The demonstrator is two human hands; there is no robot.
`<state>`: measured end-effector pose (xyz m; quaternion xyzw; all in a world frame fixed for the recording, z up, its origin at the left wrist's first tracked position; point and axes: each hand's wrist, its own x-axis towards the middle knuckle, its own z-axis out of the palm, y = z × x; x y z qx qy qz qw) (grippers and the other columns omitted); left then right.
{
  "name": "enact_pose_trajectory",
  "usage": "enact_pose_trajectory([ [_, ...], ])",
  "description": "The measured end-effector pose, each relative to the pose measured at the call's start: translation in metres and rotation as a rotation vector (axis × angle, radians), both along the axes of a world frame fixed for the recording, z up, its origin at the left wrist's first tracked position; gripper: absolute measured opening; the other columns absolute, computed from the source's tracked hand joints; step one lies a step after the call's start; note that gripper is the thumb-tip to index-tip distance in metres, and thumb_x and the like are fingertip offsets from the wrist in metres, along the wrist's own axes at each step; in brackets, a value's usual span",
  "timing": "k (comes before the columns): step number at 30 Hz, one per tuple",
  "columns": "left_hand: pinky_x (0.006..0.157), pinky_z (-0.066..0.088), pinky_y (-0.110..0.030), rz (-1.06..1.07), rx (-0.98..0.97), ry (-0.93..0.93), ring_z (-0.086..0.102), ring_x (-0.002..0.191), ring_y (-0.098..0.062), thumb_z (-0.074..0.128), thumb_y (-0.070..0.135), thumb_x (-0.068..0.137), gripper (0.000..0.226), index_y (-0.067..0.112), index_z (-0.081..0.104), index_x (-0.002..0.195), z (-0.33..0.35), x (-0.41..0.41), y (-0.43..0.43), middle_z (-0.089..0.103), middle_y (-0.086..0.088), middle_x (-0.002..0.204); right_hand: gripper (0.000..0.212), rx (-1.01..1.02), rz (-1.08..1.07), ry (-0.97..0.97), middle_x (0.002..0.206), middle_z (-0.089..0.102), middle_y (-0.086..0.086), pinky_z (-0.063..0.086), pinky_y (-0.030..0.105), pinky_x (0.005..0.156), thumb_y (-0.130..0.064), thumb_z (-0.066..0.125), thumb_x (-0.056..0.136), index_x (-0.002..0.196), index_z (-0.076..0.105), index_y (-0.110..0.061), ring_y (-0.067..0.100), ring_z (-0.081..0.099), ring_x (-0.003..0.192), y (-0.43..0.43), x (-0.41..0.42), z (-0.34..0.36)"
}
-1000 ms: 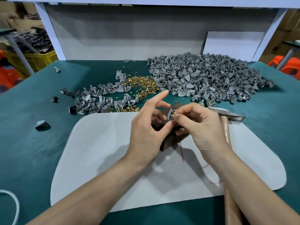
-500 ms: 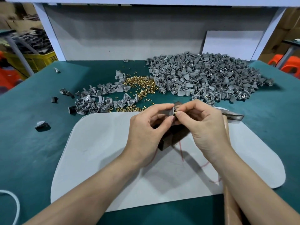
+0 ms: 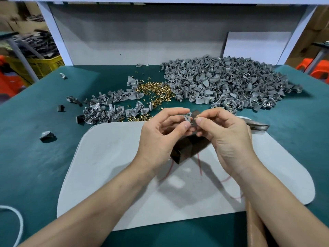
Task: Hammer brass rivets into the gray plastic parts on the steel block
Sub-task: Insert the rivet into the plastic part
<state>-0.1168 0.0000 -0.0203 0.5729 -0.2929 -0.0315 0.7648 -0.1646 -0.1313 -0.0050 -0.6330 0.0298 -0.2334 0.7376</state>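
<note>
My left hand [image 3: 160,132] pinches a small gray plastic part [image 3: 188,117] between thumb and fingers, raised above the dark steel block [image 3: 187,148]. My right hand [image 3: 226,138] pinches a tiny brass rivet [image 3: 195,118] right beside the part. The block stands on a white mat [image 3: 110,166] and is partly hidden by both hands. A hammer lies under my right arm, its steel head [image 3: 258,126] at the mat's right side and its wooden handle [image 3: 254,227] running toward me.
A large heap of gray parts [image 3: 226,84] fills the back right of the green table [image 3: 35,139]. A smaller heap of gray parts [image 3: 110,107] lies at back left, loose brass rivets [image 3: 156,93] between them. Stray parts sit at the left; a white cord [image 3: 17,221] at bottom left.
Both hands have risen a little above the block and drawn closer together. My left forefinger, stretched out a second ago, has curled onto the part; the rivet now sits next to it.
</note>
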Motion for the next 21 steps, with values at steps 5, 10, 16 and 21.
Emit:
enact_pose_trajectory([
  [5,0.075,0.056,-0.021,-0.009,0.005,0.020,0.069,0.076,-0.007,0.071,0.011,0.071,0.032,0.016,0.065,0.101,0.0036,-0.0053,-0.0007,0.072,0.008,0.080,0.031,0.087,0.051,0.054,0.059,0.061,-0.001,0.042,0.018,0.046,0.006,0.063,0.080,0.062,0.071,-0.019,0.009,0.053,0.052,0.0004,-0.0007,0.0012],
  [10,0.082,0.057,-0.027,0.006,0.033,0.005,0.068,0.076,-0.010,0.071,-0.002,0.076,0.030,0.015,0.066,0.101,0.0047,-0.0070,-0.0005,0.071,0.006,0.079,0.028,0.184,0.073,0.078,0.056,0.059,0.001,0.041,0.017,0.044,0.006,0.061,0.080,0.063,0.067,-0.014,0.010,0.050,0.049,0.0018,-0.0013,0.0023],
  [16,0.084,0.056,-0.027,0.015,0.058,-0.003,0.068,0.077,-0.013,0.069,-0.005,0.078,0.031,0.016,0.065,0.101,0.0055,-0.0087,0.0001,0.071,0.005,0.080,0.028,0.253,0.120,0.107,0.056,0.058,0.004,0.040,0.017,0.042,0.006,0.060,0.079,0.060,0.068,-0.014,0.011,0.049,0.047,0.0012,-0.0013,0.0026],
  [21,0.091,0.055,-0.037,0.040,0.071,0.010,0.068,0.081,-0.020,0.071,-0.003,0.078,0.032,0.016,0.067,0.104,0.0045,-0.0088,-0.0010,0.070,-0.010,0.089,0.031,0.214,0.130,0.131,0.055,0.057,0.004,0.038,0.018,0.042,0.005,0.060,0.080,0.059,0.069,-0.015,0.011,0.047,0.047,-0.0003,-0.0009,0.0022],
])
